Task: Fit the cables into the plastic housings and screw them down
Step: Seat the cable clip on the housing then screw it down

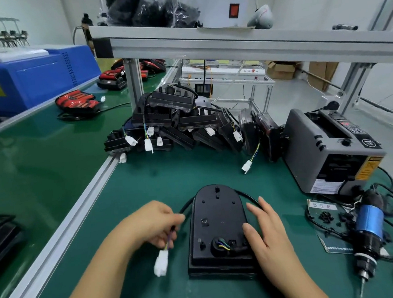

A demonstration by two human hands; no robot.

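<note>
A black plastic housing [218, 221] lies back-up on the green mat in front of me. Its black cable [250, 195] loops round the rounded far end from right to left. My left hand [153, 222] pinches that cable near its end, and the coloured wires and white connector [161, 264] hang below the fingers. With fingers straight, my right hand [267, 233] rests on the housing's right edge. Coloured wires enter a round opening [220, 245] near the housing's near end.
A pile of black housings with white connectors [176, 129] lies beyond. A grey tape dispenser [330, 150] stands at the right. A blue electric screwdriver [367, 228] lies at the right near loose black screws [327, 216]. An aluminium rail [76, 203] borders the conveyor belt on the left.
</note>
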